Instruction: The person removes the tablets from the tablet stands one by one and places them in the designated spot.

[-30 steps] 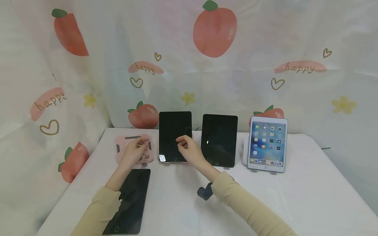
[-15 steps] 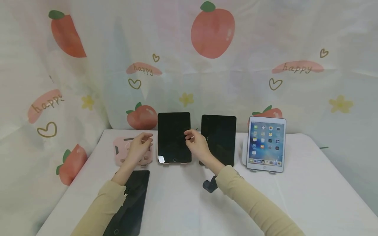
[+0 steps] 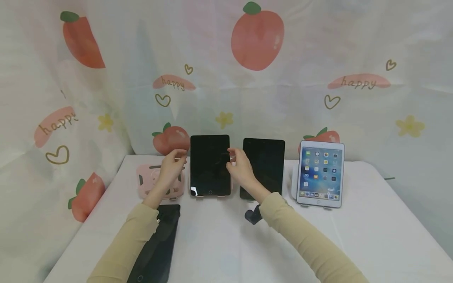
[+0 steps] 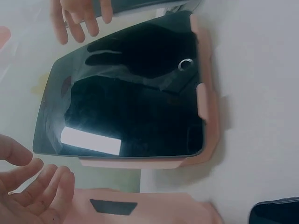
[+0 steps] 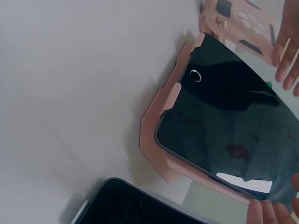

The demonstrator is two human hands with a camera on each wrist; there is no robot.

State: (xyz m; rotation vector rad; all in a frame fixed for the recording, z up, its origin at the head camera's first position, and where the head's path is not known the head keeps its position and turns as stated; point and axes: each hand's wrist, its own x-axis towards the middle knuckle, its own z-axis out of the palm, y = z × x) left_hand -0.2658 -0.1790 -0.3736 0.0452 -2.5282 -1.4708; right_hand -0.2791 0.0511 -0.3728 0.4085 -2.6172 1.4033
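A black tablet (image 3: 209, 165) leans upright on a pink stand (image 4: 212, 116), its lower edge behind small pink lips. My left hand (image 3: 173, 167) is at its left edge, fingers loosely bent. In the left wrist view, the left fingers (image 4: 46, 186) are by the tablet's corner, with nothing between them. My right hand (image 3: 242, 167) is at the right edge, thumb and fingers apart; in the left wrist view a gap shows between the right fingers (image 4: 81, 30) and the tablet. Beneath my left hand stands a second pink stand (image 3: 142, 188) without a tablet.
Another black tablet (image 3: 263, 157) stands behind my right wrist. A white tablet (image 3: 320, 173) with a lit screen stands further right. One more black tablet (image 3: 166, 236) lies flat under my left forearm. A patterned cloth (image 3: 276, 114) hangs behind the table (image 3: 212, 243).
My right hand has moved right, from in front of the middle tablet to its right edge. My left hand has risen and shifted right toward the tablet's left edge.
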